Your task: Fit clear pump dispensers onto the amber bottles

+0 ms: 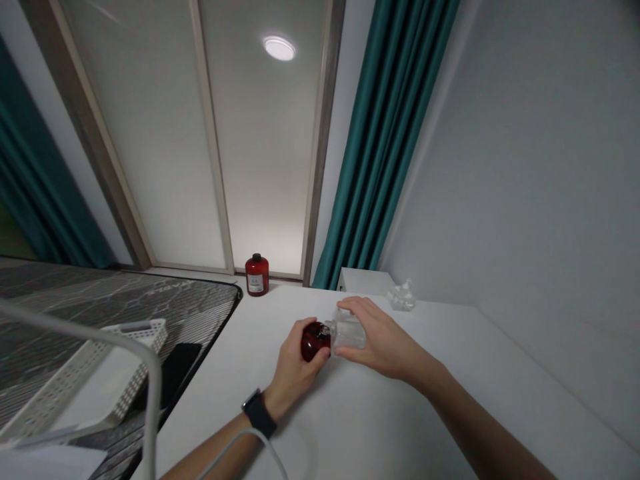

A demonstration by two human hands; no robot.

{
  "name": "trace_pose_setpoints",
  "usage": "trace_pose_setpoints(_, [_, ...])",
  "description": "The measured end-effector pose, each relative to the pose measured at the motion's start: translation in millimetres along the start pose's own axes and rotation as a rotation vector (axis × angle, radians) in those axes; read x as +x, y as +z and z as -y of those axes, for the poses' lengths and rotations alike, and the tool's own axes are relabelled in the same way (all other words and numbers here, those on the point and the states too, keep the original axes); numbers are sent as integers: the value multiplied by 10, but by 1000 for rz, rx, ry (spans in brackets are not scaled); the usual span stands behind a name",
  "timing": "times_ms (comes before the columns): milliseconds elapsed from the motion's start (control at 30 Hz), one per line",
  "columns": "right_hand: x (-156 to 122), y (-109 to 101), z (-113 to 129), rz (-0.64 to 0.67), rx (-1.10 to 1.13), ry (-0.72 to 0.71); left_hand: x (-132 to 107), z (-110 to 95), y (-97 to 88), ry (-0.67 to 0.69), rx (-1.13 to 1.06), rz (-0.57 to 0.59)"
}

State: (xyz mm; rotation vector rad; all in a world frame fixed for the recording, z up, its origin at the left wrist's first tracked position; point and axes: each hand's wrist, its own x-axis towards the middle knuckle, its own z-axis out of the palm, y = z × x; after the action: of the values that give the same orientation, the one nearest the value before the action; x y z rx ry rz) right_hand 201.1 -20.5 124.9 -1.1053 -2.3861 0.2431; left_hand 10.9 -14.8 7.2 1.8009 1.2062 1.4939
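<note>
Over the white table, my left hand (295,360) is closed around a dark red bottle (315,341), tipped with its neck toward the right. My right hand (377,340) grips a clear bottle (349,331) from the right, thumb below and fingers above. The two bottles lie mouth to mouth, nearly level; whether their necks touch or one enters the other I cannot tell. Farther back on the table stands an upright red bottle (257,276) with a black cap and a white label.
A crumpled clear plastic wrapper (401,295) lies at the table's back right, near a white box (366,280). To the left, a white perforated basket (135,383) and a black flat item (175,373) rest on a grey patterned surface (190,303). A white cable (153,413) crosses the left foreground.
</note>
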Motion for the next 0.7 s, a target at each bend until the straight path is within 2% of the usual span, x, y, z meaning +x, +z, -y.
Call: trace_pose_setpoints(700, [-1, -6, -1, 14, -26, 6, -8, -7, 9, -4, -16, -9])
